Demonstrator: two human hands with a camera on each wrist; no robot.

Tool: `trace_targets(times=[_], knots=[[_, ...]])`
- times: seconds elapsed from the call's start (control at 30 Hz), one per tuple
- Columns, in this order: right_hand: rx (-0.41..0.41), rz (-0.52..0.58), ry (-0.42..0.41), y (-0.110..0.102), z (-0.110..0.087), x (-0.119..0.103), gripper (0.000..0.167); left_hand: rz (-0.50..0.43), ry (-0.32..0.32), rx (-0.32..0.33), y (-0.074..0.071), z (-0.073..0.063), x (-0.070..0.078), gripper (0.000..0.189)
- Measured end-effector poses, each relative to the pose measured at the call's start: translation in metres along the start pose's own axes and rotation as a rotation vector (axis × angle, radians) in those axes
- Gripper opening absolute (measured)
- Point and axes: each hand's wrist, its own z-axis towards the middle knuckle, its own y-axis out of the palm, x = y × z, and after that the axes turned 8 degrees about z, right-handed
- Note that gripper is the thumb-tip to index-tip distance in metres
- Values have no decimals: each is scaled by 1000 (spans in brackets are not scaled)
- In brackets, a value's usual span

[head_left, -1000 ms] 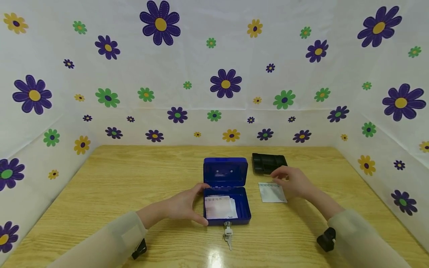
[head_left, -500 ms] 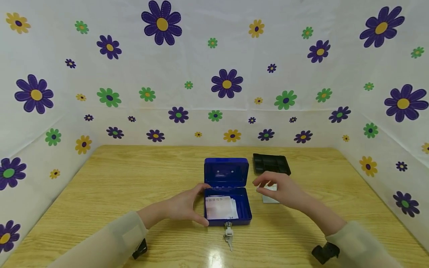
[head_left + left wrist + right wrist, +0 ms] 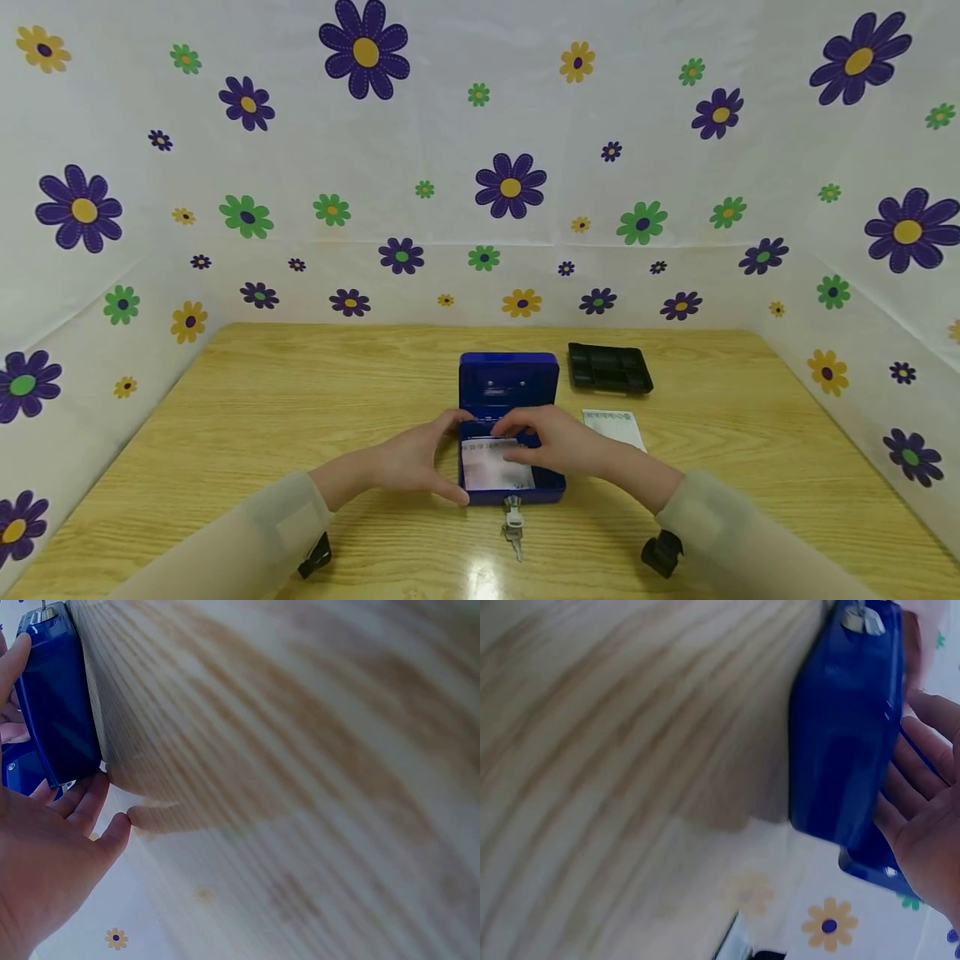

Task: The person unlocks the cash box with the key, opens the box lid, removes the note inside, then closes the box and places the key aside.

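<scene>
A blue metal cash box [image 3: 491,498] stands with its lid up near the table's middle. My left hand [image 3: 408,458] grips its left side, thumb at the front corner, fingers at the back. Stacked printed paper slips [image 3: 487,477] lie inside, at the left. Over the box, my right hand [image 3: 562,442] has its fingers curved and a gap between thumb and forefinger, the thumb overlapping the slips. The right wrist view shows that hand [image 3: 930,825] beside the box wall [image 3: 840,750], its fingertips hidden behind it. Keys [image 3: 513,532] hang from the front lock.
Another printed slip [image 3: 611,427] lies on the table right of the box, partly behind my right forearm. Behind it rests a black compartment tray [image 3: 611,385]. A white cloth with flowers [image 3: 510,187] encloses the wooden table [image 3: 315,375] at the back and sides.
My right hand has moved left, from the slip on the table to over the cash box. That slip has stayed on the table. The left hand keeps its hold.
</scene>
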Motion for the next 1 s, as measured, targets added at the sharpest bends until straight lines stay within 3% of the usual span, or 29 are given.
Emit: trace_targets(times=[0.33,1.0], knots=[[-81,-13,76,10,7,2,36,-8,0,-3,0,0,1,102],[-39,-138,117,21,10,-1,36,-5,2,0,0,0,1,102]])
